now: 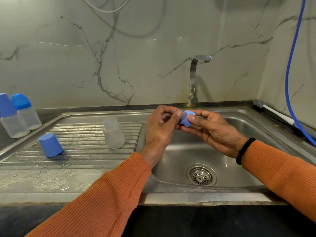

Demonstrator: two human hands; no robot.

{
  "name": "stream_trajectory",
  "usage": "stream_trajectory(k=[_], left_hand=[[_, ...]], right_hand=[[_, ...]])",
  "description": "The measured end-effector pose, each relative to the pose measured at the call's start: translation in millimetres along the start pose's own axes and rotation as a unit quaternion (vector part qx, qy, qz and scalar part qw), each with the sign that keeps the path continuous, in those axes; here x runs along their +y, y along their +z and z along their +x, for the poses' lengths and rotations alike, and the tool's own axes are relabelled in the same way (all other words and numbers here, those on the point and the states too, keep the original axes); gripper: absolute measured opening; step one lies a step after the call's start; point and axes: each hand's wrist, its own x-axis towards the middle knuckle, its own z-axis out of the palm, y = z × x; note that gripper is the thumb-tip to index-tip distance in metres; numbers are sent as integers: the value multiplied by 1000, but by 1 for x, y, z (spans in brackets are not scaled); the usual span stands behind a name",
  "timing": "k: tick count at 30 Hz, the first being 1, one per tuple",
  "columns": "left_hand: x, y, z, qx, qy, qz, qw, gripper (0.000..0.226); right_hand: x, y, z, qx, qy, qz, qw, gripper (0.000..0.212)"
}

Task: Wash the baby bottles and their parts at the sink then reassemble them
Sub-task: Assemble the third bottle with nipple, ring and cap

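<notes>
Over the sink basin [242, 127] my right hand [210, 132] grips a blue bottle collar ring [187, 119] between thumb and fingers. My left hand [160, 127] pinches the clear nipple [182, 115] set in that ring. A clear open bottle body [113, 135] stands on the ribbed drainboard [82, 151]. A blue cap [50, 145] sits upside down on the drainboard to its left. Two capped bottles [25, 113] [10, 117] stand at the far left on the counter.
The steel faucet [194, 79] rises behind my hands, with no water running. A bottle brush [271, 112] lies on the sink's back right rim. A blue hose [290, 69] hangs down the right wall. The drain strainer [201, 175] is below my hands.
</notes>
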Motion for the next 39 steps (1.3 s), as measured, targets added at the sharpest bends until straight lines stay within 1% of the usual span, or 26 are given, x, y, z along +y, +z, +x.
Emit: stream_trajectory(k=[3,5,7,10,12,14,16,17,19,21,23,26,29,32,36,39], left_hand=[[1,-2,3,-33,-18,-9,999,16],[5,-2,4,-42,-39,-27,998,25],[9,-3,5,-54,-64,-45,995,36],[13,-5,8,-50,-78,-15,996,44],[14,-7,10,-17,-51,35,998,43],[14,-12,14,-2,12,100,995,36],[15,-16,16,-29,59,152,986,24],[14,-16,17,-49,69,171,982,23],[12,-13,15,-82,73,201,973,26],[9,-9,11,-86,69,219,969,27],[3,-7,9,-77,55,208,974,24],[-2,-6,7,-59,26,154,986,14],[1,-1,1,-6,47,159,986,9],[5,3,-1,31,50,132,990,8],[2,2,-5,37,30,81,996,10],[2,4,-6,43,14,71,996,9]], right_hand=[[2,-6,3,-11,15,6,1000,47],[3,-10,4,-15,23,10,1000,49],[3,-10,5,1,28,4,1000,50],[2,-9,5,22,35,6,999,44],[2,-7,5,20,39,18,999,40],[1,-6,5,11,43,24,999,40],[1,-5,4,6,46,21,999,39],[1,-4,4,4,46,15,999,39],[2,-5,4,0,42,-4,999,37],[3,-6,4,-6,35,-25,999,37],[3,-7,2,-5,28,-34,999,37],[2,-5,0,13,21,-35,999,36],[3,-2,2,29,3,-35,999,40],[3,1,4,26,-8,-21,999,46],[3,-1,3,11,-5,-6,1000,47],[3,-3,2,7,-4,-6,1000,45]])
